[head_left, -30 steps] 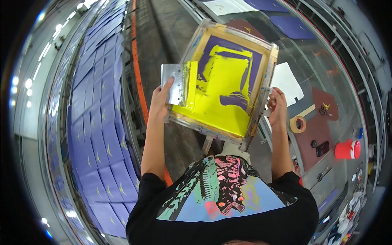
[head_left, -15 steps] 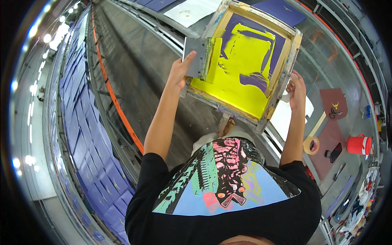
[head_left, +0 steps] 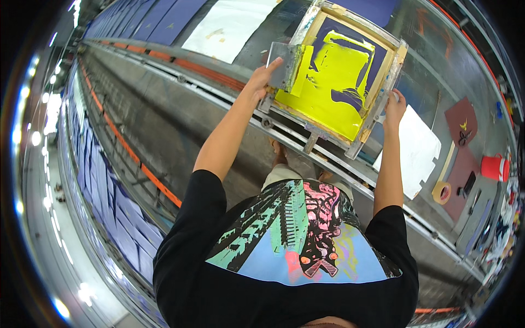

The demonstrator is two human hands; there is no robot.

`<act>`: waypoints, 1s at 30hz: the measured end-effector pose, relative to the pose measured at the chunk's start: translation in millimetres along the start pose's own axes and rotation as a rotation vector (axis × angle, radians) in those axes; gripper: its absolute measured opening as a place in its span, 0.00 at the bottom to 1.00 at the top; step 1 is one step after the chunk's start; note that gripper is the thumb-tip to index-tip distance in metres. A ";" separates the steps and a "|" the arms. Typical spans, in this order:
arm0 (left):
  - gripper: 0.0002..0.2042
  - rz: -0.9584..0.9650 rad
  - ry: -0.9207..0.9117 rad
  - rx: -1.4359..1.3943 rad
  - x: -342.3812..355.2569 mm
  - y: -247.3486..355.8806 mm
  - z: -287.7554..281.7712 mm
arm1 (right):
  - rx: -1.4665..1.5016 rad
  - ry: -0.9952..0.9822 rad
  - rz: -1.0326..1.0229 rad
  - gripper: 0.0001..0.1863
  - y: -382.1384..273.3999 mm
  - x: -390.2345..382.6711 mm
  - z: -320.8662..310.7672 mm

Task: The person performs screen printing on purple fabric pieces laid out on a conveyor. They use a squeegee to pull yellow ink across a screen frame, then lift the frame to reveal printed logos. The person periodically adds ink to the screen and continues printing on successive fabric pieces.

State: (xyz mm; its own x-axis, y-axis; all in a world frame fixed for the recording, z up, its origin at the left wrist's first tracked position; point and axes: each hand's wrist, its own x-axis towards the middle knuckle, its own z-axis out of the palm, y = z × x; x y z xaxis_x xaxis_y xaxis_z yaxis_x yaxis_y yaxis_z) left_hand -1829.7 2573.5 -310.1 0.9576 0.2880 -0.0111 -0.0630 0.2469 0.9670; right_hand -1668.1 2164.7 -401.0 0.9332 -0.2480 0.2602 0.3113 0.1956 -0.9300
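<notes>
I have the left hand clamping a flat grey plate, the right hand gripping a yellow-smeared rectangular screen frame.

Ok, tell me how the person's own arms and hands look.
Loose, plain black short sleeves end near the elbows, part of a black T-shirt with a large multicoloured printed panel across the chest. Below them, the forearms are uncovered. The left hand and right hand are ungloved; I can make out no watch.
</notes>
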 end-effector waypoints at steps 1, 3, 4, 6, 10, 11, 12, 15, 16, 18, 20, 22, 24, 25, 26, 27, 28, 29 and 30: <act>0.31 0.006 -0.099 -0.033 5.7 -5.0 2.5 | -0.074 0.074 -0.065 0.16 2.8 0.2 -7.6; 0.31 -0.074 -0.090 -0.047 12.4 -14.9 3.0 | -0.247 0.205 -0.102 0.15 10.7 -3.7 -17.4; 0.31 -0.163 -0.064 -0.047 18.8 -15.6 2.9 | -0.251 0.188 -0.156 0.15 12.5 -0.8 -17.8; 0.32 -0.121 -0.134 -0.017 21.2 -17.7 4.4 | -0.222 0.150 -0.161 0.15 13.3 -2.7 -22.0; 0.36 -0.222 -0.025 0.199 6.0 -10.7 13.2 | -0.370 0.254 -0.219 0.14 2.6 -18.4 -29.4; 0.38 -0.172 -0.020 0.215 -0.2 -8.6 17.8 | -0.394 0.273 -0.235 0.14 -1.7 -22.3 -30.7; 0.40 -0.146 -0.049 0.239 -9.5 -5.5 22.4 | -0.421 0.341 -0.241 0.14 -6.8 -28.3 -33.1; 0.46 -0.065 0.078 0.384 -30.1 7.1 41.3 | -0.384 0.245 -0.240 0.13 -20.6 -37.2 -34.3; 0.46 -0.066 0.211 0.455 -38.7 6.2 48.6 | -0.405 0.307 -0.191 0.14 -23.7 -41.1 -36.7; 0.37 0.006 0.341 0.513 -54.9 10.8 60.9 | -0.436 0.342 -0.093 0.14 -29.5 -43.7 -38.3; 0.31 0.074 0.172 0.452 -68.9 21.2 71.4 | -0.397 0.302 -0.173 0.15 -34.6 -45.3 -41.5; 0.20 0.121 0.078 0.583 -84.0 23.4 82.3 | -0.421 0.302 -0.158 0.15 -38.5 -46.7 -46.4; 0.18 0.234 0.073 1.076 -93.8 20.0 97.6 | -0.483 0.282 -0.097 0.16 -42.7 -48.7 -52.5; 0.17 0.311 0.072 1.307 -98.9 16.6 104.5 | -0.462 0.267 -0.080 0.16 -45.4 -49.5 -55.5; 0.16 0.394 0.074 1.378 -106.1 7.7 112.4 | -0.446 0.238 -0.038 0.16 -47.8 -51.4 -59.1; 0.16 0.443 0.099 1.432 -111.1 2.7 118.5 | -0.424 0.218 0.015 0.16 -51.5 -50.8 -61.1; 0.15 0.496 0.120 1.486 -118.1 -5.8 124.1 | -0.418 0.217 -0.028 0.16 -54.1 -52.8 -64.5; 0.15 0.533 0.132 1.540 -123.8 -12.5 129.9 | -0.411 0.228 -0.059 0.16 -57.6 -52.5 -66.1; 0.14 0.565 0.181 1.520 -129.6 -19.5 135.6 | -0.413 0.241 -0.056 0.16 -61.0 -52.2 -67.6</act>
State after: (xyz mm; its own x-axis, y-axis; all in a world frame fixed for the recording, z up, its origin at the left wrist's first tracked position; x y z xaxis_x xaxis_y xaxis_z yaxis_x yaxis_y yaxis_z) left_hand -1914.4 2405.9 -293.1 0.8599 0.1460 0.4892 0.0500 -0.9777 0.2038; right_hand -1747.9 2101.5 -375.5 0.8336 -0.4696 0.2908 0.2170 -0.2056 -0.9543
